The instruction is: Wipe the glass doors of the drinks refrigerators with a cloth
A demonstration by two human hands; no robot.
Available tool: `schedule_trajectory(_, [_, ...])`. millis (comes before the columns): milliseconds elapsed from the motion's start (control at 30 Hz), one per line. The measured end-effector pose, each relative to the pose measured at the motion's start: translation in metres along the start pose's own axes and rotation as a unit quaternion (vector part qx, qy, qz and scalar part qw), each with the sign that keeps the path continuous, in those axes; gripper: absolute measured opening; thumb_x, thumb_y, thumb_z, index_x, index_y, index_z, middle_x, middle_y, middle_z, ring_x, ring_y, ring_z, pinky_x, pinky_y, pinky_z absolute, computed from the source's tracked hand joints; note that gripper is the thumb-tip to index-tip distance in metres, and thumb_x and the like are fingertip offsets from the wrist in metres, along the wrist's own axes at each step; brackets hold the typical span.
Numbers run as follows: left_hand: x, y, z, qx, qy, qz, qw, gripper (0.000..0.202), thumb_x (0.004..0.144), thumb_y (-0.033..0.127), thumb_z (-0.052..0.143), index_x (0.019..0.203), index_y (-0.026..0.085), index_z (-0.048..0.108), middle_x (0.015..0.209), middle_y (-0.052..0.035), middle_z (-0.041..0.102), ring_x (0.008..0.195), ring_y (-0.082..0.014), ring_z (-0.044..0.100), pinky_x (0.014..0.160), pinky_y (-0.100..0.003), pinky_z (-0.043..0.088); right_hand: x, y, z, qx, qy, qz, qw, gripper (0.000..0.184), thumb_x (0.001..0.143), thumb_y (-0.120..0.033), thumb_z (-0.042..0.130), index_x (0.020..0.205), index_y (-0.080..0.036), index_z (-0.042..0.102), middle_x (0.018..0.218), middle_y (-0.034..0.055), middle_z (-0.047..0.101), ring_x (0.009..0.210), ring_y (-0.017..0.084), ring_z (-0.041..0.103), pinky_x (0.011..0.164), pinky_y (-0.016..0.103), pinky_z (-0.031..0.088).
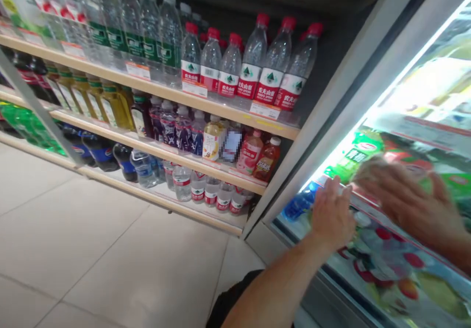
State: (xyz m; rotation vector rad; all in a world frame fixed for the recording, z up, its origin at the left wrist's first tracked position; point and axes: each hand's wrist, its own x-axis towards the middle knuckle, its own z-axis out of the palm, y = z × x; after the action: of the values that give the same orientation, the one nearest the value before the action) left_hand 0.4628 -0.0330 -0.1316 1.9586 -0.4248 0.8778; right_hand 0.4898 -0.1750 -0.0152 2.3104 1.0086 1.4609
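My left hand (333, 213) reaches up to the front edge of a lit cooler shelf (371, 205). Its fingers are stretched out at the shelf edge, and I see nothing held in them. Beside it, my right hand (403, 195) is blurred by motion. Its fingers look extended and apart over the shelf front. A bottle with a green label (362, 149) stands just behind the hands, nearest the right fingertips; whether they touch it I cannot tell. Red-and-green packs (408, 161) are partly hidden behind the right hand.
A cooler frame (316, 137) separates the cooler from wooden shelves (154, 88) on the left. Those carry red-capped water bottles (272, 78), green-labelled water bottles (169, 38) and several juices (252, 151). Blue bottles (300, 205) lie low in the cooler. The tiled floor (110, 249) runs below.
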Motion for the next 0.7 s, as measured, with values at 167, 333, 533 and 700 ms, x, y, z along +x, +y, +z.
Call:
schedule_trajectory(167, [0.009,-0.012,-0.003,0.078,-0.011,-0.035,0.996,0.061,0.074,0.010,0.045,0.133,0.012,0.028,0.147,-0.0179,0.021,0.138,-0.0255,0.010,0.109,-0.052,0.024,0.037,0.032,-0.022,-0.041,0.048,0.006,0.998,0.048,0.088,-0.035,0.039,0.135,-0.030,0.035,0.142,0.0027,0.038,0.136,0.022,0.020,0.107,0.055,0.003])
schedule_trajectory(333, [0.008,-0.037,-0.006,0.170,-0.016,-0.003,0.985,0.062,0.075,0.006,0.042,0.135,0.011,0.027,0.145,-0.0193,0.026,0.136,-0.0268,0.016,0.107,-0.051,0.028,0.002,0.003,0.002,-0.046,-0.017,-0.151,0.987,0.042,0.086,-0.017,0.040,0.127,-0.025,0.048,0.139,0.0007,0.043,0.136,0.016,0.018,0.111,0.045,0.007])
schedule_trajectory(533, [-0.019,-0.062,-0.006,0.259,-0.009,0.030,0.965,0.059,0.076,0.007,0.042,0.134,0.012,0.030,0.143,-0.0179,0.031,0.135,-0.0254,0.023,0.104,-0.047,0.034,-0.032,-0.021,0.029,-0.037,-0.019,-0.049,0.998,0.048,0.082,-0.015,0.045,0.129,-0.026,0.045,0.140,0.0005,0.041,0.137,0.019,0.015,0.111,0.051,0.001])
schedule_trajectory(700, [-0.030,-0.063,-0.002,0.294,-0.026,0.077,0.952,0.063,0.076,0.006,0.041,0.136,0.013,0.025,0.143,-0.0166,0.033,0.134,-0.0248,0.025,0.103,-0.045,0.035,-0.058,-0.030,0.028,-0.027,-0.016,-0.126,0.992,0.041,0.082,-0.014,0.044,0.121,-0.022,0.053,0.144,-0.0018,0.034,0.138,0.016,0.012,0.114,0.041,0.003])
